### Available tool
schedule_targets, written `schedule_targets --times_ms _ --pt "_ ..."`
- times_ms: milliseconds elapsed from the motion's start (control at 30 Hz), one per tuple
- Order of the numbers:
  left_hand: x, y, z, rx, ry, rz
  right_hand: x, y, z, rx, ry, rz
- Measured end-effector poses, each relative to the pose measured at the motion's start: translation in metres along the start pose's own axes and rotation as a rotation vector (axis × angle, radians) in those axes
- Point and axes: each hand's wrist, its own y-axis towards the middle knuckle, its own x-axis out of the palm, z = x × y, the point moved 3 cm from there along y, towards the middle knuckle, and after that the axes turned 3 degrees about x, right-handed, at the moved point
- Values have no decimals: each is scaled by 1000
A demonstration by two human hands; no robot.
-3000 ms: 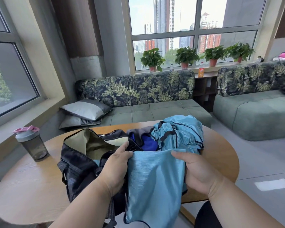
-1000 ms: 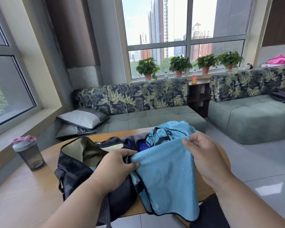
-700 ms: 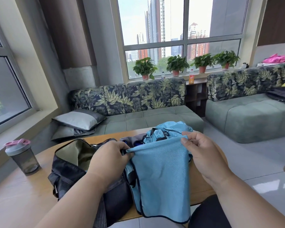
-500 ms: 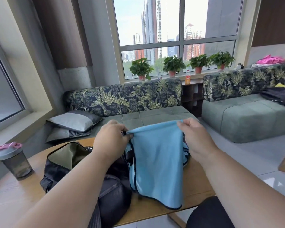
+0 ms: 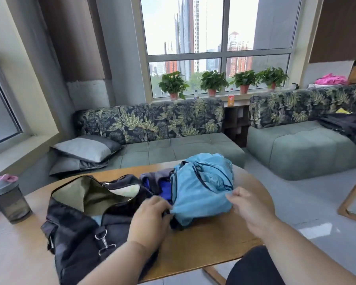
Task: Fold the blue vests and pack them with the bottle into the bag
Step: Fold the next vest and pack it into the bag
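A light blue vest [image 5: 195, 202] lies flat on the round wooden table [image 5: 203, 239], over the near part of a heap of blue vests [image 5: 210, 171]. My left hand [image 5: 150, 221] pinches its left edge and my right hand [image 5: 247, 208] pinches its right corner. A dark blue garment [image 5: 158, 188] shows between the heap and the bag. The black bag [image 5: 80, 229] lies to the left with its mouth open and its tan lining showing. The grey shaker bottle [image 5: 7, 199] with a pink lid stands at the table's far left.
A green sofa [image 5: 173, 149] with leaf-print back and grey cushions [image 5: 84, 149] runs behind the table. A second sofa [image 5: 300, 145] stands at the right. Potted plants [image 5: 213, 82] line the windowsill. A wooden frame [image 5: 351, 202] is at the right edge.
Both hands held the light blue vest hanging up in the air; they have now lowered it forward onto the table against the heap, still gripping its edges.
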Motion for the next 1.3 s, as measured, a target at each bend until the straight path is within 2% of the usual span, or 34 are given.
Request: schedule_targets --times_ms 100,200,467,900,1067,1200,1300 --pt "38 -45 -10 51 36 -183 -13 -12 60 79 -187 -30" --pt "45 -59 -8 50 11 -245 -26 -16 87 146 -173 -75" --pt "23 -67 10 -3 -112 -337 -33 -53 62 93 -129 -61" --pt "3 -68 20 -138 -245 -345 -43 -69 54 27 -174 -131" --pt "-2 -35 19 -225 -289 -305 -36 -42 27 -45 -141 -29" --pt "5 7 13 -259 -222 -322 -22 1 19 -35 -123 75" --pt "20 55 6 -240 -68 -294 -10 45 13 -25 -120 142"
